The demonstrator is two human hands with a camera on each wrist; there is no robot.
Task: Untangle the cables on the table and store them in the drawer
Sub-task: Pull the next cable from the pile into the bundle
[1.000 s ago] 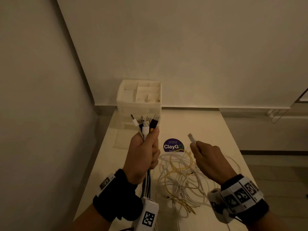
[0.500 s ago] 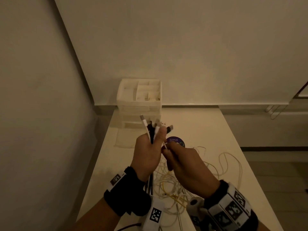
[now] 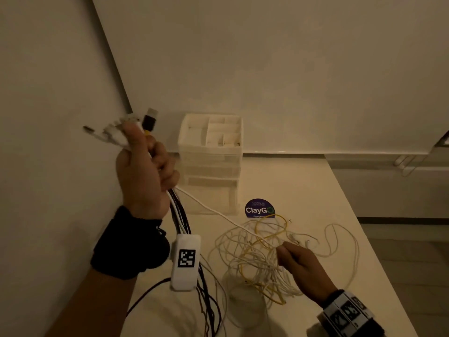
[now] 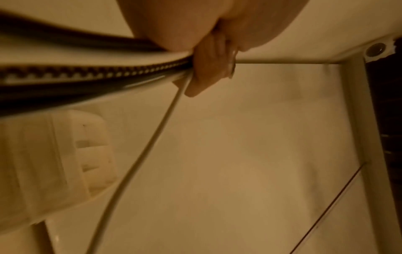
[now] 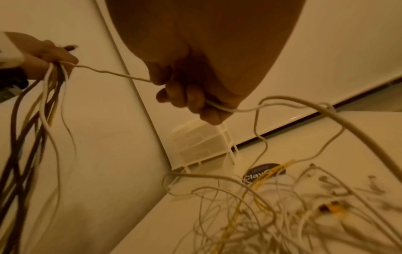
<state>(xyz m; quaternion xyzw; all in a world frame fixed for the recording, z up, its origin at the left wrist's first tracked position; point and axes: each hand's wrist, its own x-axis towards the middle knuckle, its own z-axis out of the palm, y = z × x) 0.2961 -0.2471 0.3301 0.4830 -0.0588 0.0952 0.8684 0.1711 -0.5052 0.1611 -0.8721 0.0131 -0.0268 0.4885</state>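
My left hand (image 3: 145, 171) is raised at the left and grips a bundle of cables (image 3: 181, 222), black and white; their plug ends (image 3: 121, 130) fan out above the fist. One white cable (image 3: 213, 210) runs taut from that fist down to my right hand (image 3: 298, 261), which holds it with curled fingers (image 5: 191, 101) over a tangle of white and yellow cables (image 3: 262, 254) on the table (image 3: 303, 186). The white drawer unit (image 3: 211, 161) stands at the table's back left, its drawers closed.
The drawer unit's top is an open tray with dividers (image 3: 218, 130). A round dark ClayGo sticker (image 3: 259, 209) lies on the table in front of it. Walls close in on the left and behind. A loose white loop (image 3: 340, 239) reaches toward the table's right edge.
My left hand has lifted the bundle up and to the left. My right hand has left it, dropped onto the tangle and now holds the white cable stretched between both hands.
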